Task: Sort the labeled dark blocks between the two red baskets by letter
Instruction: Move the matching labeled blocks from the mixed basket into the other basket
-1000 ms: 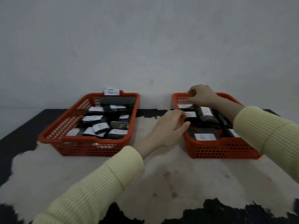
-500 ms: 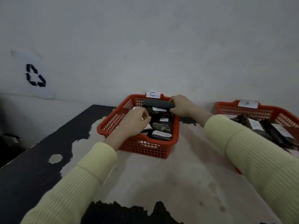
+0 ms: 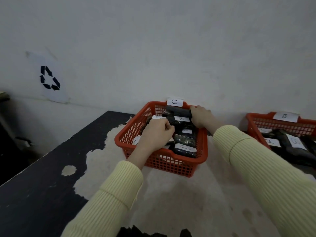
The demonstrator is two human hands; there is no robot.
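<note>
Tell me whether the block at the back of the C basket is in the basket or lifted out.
In. The dark block lies across the C basket's back end, below the rim, with the right hand gripping its end.

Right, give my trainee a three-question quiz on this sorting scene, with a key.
1. True or false: both hands are over the basket tagged C.
2. Multiple choice: the right hand grips a) a dark block at the basket's far end, b) the B tag, c) the table edge.
3. Fill in: the block nearest the front rim of the C basket carries the letter ___.

Key: 1 true: the left hand is there too, closed over blocks in the middle. 2 a: the dark block lies just under the C tag. 3 C: the front block reads C.
</note>
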